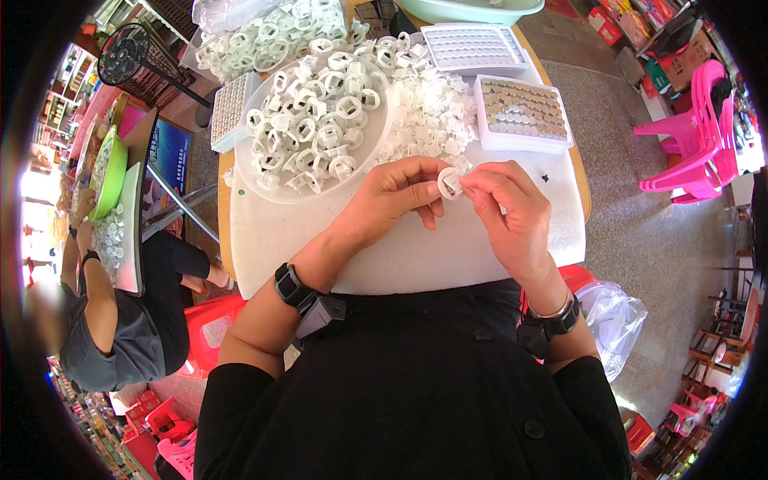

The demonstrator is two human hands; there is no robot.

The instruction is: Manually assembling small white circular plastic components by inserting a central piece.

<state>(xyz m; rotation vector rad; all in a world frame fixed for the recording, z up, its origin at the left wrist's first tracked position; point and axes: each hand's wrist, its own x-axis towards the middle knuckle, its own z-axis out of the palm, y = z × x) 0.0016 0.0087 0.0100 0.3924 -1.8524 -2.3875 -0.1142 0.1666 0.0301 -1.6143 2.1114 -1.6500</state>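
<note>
Between my two hands, above the white-covered table (384, 260), is a small round white plastic part (449, 183). My left hand (400, 192) pinches its left edge between thumb and forefinger. The fingertips of my right hand (510, 204) are closed at its right side; whether they hold a smaller piece there is too small to make out. Just beyond my hands lies a loose heap of small white translucent plastic pieces (432, 112). To its left, a wide round tray (254, 180) carries many white ring-shaped parts (320, 112) with dark square openings.
At right stands a white box of small metallic pieces (524, 110); behind it is a tray of pale pieces (474, 48). Another box of small round pieces (233, 112) sits at left. A co-worker (120, 312) sits at left by a green basin (112, 172). Pink chairs (696, 136) stand right.
</note>
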